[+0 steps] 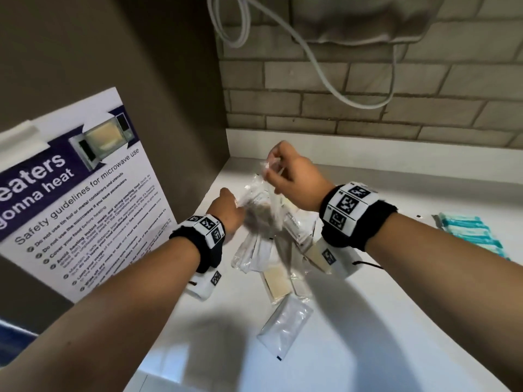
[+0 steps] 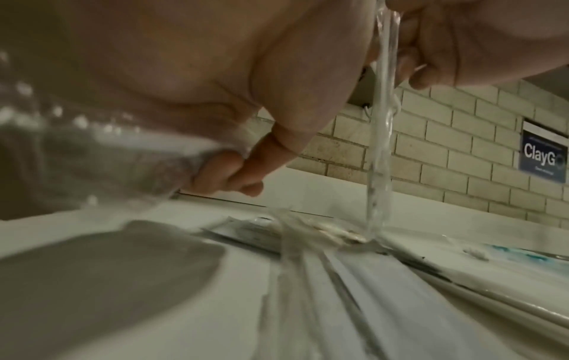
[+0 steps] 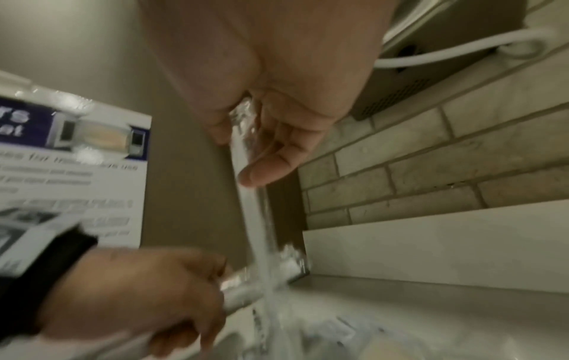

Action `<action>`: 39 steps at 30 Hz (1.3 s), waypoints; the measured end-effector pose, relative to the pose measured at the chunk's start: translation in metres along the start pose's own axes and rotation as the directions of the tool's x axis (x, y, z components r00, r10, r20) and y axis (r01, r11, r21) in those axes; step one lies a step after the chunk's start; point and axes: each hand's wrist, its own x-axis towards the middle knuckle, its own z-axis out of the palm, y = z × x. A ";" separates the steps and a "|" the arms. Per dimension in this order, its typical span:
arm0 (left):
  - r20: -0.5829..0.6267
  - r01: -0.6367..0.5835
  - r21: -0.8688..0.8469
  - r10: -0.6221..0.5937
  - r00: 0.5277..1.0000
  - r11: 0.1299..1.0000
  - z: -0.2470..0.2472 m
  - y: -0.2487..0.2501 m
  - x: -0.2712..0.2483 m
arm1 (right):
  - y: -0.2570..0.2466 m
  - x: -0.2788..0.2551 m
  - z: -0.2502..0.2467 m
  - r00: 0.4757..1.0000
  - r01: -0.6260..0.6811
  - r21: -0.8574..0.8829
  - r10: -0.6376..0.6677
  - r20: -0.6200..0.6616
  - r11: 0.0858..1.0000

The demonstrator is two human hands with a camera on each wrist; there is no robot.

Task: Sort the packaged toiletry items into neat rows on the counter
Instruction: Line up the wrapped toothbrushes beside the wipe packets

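Note:
My right hand (image 1: 274, 166) is raised over the white counter (image 1: 396, 321) and pinches the top of a long clear plastic packet (image 1: 270, 190), which hangs down. In the right wrist view the same packet (image 3: 255, 207) runs from my thumb toward my left hand (image 3: 138, 292). Lower and to the left, my left hand (image 1: 234, 206) grips a bunch of clear packets (image 1: 254, 215) in curled fingers (image 2: 227, 168). Beneath both hands lies a loose pile of packaged toiletry items (image 1: 278, 258). The bunch is blurred, so its contents are unclear.
A white sachet (image 1: 285, 326) lies nearer me on the counter. Teal packets (image 1: 469, 233) lie side by side at the right. A microwave safety poster (image 1: 79, 193) hangs on the left wall, a brick wall (image 1: 368, 103) stands behind, and a white cable (image 1: 325, 72) hangs above.

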 end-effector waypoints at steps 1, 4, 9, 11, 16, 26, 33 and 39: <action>0.012 0.000 -0.010 0.000 1.000 1.000 0.002 0.001 -0.001 | -0.002 0.003 -0.004 0.998 -0.004 0.011 0.005 -0.065 1.000; 0.086 -0.011 0.025 0.009 0.996 1.000 0.011 -0.003 0.001 | -0.005 0.008 -0.013 0.976 -0.024 0.084 0.042 -0.216 0.996; 0.239 -0.002 0.057 -0.011 0.971 0.998 0.021 -0.010 0.001 | -0.001 -0.002 -0.015 0.976 -0.181 -0.088 0.168 -0.135 0.979; 0.266 0.022 -0.032 -0.013 0.964 0.999 0.023 -0.011 0.002 | 0.004 -0.011 -0.010 0.974 -0.228 -0.204 0.227 -0.027 0.952; 0.175 0.027 -0.115 -0.007 0.985 0.993 0.004 0.002 0.002 | 0.017 -0.031 0.002 0.923 -0.317 -0.329 0.370 0.109 0.889; -0.028 -0.120 -0.361 0.118 0.993 0.925 -0.016 0.026 -0.003 | 0.028 -0.035 0.018 0.787 -0.539 -0.405 0.613 0.070 0.738; 0.081 -0.088 -0.353 0.124 0.989 0.932 0.007 0.042 -0.014 | 0.046 -0.046 0.011 0.727 -0.614 -0.389 0.684 0.061 0.687; 0.198 -0.074 -0.439 0.177 0.964 0.896 0.039 0.082 -0.026 | 0.061 -0.076 -0.024 0.713 -0.698 -0.183 0.695 -0.089 0.692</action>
